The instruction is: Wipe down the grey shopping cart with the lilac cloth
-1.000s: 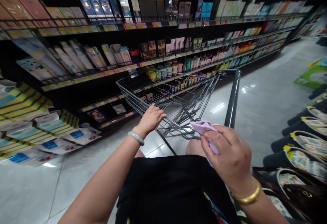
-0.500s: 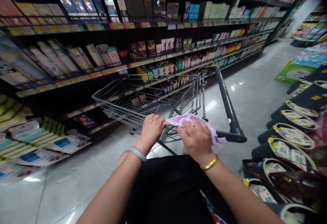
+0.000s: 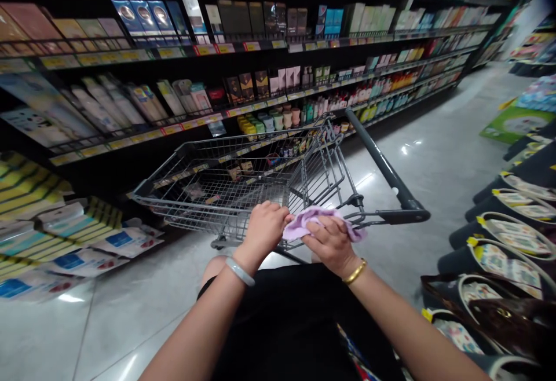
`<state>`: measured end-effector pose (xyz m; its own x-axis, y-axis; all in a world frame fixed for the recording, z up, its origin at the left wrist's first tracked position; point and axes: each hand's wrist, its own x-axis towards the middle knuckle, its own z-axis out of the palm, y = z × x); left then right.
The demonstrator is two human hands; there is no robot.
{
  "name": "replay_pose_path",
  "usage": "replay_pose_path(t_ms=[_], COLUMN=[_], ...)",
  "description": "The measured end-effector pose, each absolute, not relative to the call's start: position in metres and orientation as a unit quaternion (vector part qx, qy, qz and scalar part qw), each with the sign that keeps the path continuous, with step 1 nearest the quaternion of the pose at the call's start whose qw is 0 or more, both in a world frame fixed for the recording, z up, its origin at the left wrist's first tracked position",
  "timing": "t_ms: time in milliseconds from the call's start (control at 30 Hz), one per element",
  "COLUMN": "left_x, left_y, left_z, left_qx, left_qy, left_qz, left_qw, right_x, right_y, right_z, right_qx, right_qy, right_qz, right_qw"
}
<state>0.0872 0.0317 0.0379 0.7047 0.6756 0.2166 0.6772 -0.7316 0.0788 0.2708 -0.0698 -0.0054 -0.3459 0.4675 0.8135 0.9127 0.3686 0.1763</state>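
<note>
A grey wire shopping cart (image 3: 226, 187) stands in a shop aisle in front of me, turned side-on, its dark handle bar (image 3: 382, 167) reaching away to the right. My left hand (image 3: 264, 227), with a pale bangle on the wrist, is closed over the cart's near wire rim. Right beside it, my right hand (image 3: 330, 242), wearing a gold bangle, presses a lilac cloth (image 3: 304, 222) against the same rim, its fingers curled over the cloth. The cart's basket looks empty.
Dark shelves (image 3: 260, 57) of boxed and bottled goods run along the left and far side. Stacked packs (image 3: 82, 248) lie low on the left floor. Dark tote bags (image 3: 504, 248) with printed lining line the right. Glossy grey floor tiles (image 3: 434, 161) stretch ahead.
The cart has swung round, so its basket now lies to the left. My right hand brought the cloth down from in front of me onto the rim next to my left hand.
</note>
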Motion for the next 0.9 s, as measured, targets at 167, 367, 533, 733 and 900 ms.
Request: replay_pose_path(t_ms=[167,367,533,733,900], left_x=[0.077,0.054,0.048,0.055,0.05], left_y=[0.034,0.043,0.041,0.032,0.034], left_z=[0.044,0.049,0.044,0.039,0.044], left_qx=[-0.931,-0.929,-0.912,-0.905,-0.906], left_qy=[-0.35,-0.364,-0.408,-0.419,-0.421], left_qz=[-0.101,-0.072,-0.042,-0.063,-0.052], left_qw=[-0.023,0.0,0.023,0.027,-0.012], right_x=[0.281,0.265,0.261,0.246,0.254], right_y=[-0.069,-0.064,-0.06,-0.042,-0.028], right_z=[0.011,-0.032,0.0,0.023,0.057], right_qx=[-0.53,-0.471,-0.523,-0.614,-0.6], right_qy=[-0.689,-0.76,-0.727,-0.673,-0.759], right_qz=[-0.35,-0.305,-0.27,-0.232,-0.103], right_qw=[0.348,0.329,0.354,0.341,0.229])
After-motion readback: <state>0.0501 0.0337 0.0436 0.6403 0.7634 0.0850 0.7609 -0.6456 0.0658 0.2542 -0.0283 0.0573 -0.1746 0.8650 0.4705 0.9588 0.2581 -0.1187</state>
